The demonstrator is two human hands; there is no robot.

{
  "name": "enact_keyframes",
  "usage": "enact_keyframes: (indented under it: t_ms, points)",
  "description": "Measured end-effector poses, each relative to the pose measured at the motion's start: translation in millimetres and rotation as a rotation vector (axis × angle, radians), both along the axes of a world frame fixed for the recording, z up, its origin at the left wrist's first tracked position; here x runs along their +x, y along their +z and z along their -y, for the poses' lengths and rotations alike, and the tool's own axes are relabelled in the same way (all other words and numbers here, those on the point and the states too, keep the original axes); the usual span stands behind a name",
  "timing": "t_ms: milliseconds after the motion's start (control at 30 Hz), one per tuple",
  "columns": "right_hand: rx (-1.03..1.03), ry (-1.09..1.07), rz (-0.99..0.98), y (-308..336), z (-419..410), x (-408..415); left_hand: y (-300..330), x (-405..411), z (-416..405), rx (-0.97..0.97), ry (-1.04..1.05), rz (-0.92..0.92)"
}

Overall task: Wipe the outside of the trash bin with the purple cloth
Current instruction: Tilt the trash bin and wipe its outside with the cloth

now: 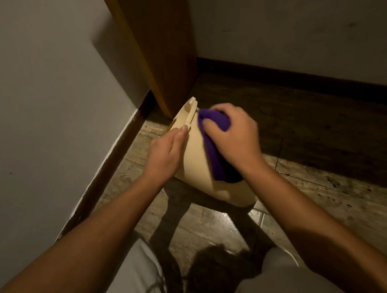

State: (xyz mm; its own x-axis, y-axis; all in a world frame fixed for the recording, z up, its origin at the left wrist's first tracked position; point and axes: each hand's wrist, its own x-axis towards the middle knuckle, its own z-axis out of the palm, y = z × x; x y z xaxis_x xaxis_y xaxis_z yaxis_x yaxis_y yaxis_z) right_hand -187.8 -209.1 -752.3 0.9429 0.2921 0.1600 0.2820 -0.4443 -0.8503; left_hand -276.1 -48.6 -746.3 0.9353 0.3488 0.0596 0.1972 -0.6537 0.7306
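- The trash bin (194,160) is cream colored and is tipped over on its side, low over the wooden floor (325,187), near a corner of the room.
- The left hand (164,153) grips the bin near its top rim, with the thumb lying flat along the outside and the other fingers curled around where we cannot see them.
- The right hand (234,132) is closed around the purple cloth (211,143), bunching it up, and pushes it against the bin's outside wall.
- The cloth sits just to the right of the left hand's thumb, and a long part of it hangs down under the right wrist.
- Past the left hand's grip, the bin's rim points toward a brown wooden panel (155,36) (maybe a door or a cabinet side; the light is too dim to be sure).
- A pale wall (38,107) runs along to the left of the left arm.
- Another wall (317,28) with a dark baseboard stands well beyond the right hand.
- Below both arms are the person's knees in light pants (292,292), close to the camera.
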Motion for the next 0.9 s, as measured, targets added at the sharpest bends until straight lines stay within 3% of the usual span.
enact_keyframes:
  t_ms: [167,333,467,533,667,767,900]
  points:
    - [-0.210,-0.044,0.203,-30,-6,-24,-3,-2,-3,-0.156,0.075,-0.001]
    - [-0.374,-0.213,-0.031,-81,53,4,-5,-8,-13,-0.099,0.108,-0.038]
    - [-0.562,-0.244,-0.151,-75,93,24,4,-3,-1,-0.088,0.067,-0.042]
    - [-0.462,-0.270,-0.093,-56,91,25,10,2,4,-0.189,0.066,-0.073]
    - [-0.155,-0.150,0.078,-10,47,9,19,5,-2,-0.690,0.051,-0.246]
    - [0.010,-0.128,0.091,11,15,-4,16,5,8,-0.770,-0.031,-0.299]
    - [-0.103,-0.048,0.296,6,-20,-27,16,12,22,-0.900,0.063,-0.200]
